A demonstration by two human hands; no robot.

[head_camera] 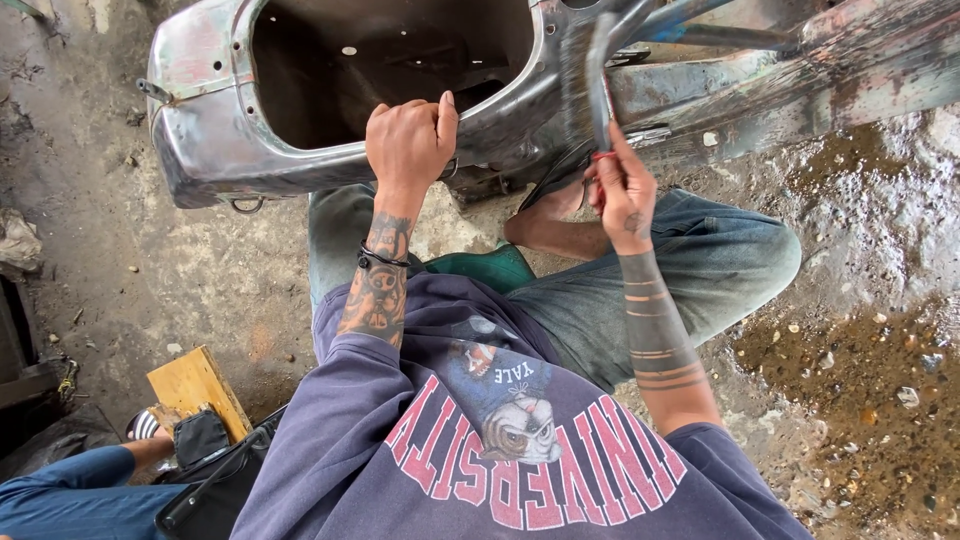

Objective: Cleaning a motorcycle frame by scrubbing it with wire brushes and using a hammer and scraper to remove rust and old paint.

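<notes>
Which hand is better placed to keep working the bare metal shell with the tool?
Right. The right hand already grips the curved metal tool against the metal shell, while the left hand clamps the shell's rim, apparently steadying it.

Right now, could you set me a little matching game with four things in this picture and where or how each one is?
Things:
1. left hand
2. right hand
3. wooden block
4. metal body shell

States:
A. lies on the ground at lower left
B. bare, worn and hollow
C. grips the shell's rim
D. holds a brush

Pairs: 1-C, 2-D, 3-A, 4-B
</notes>
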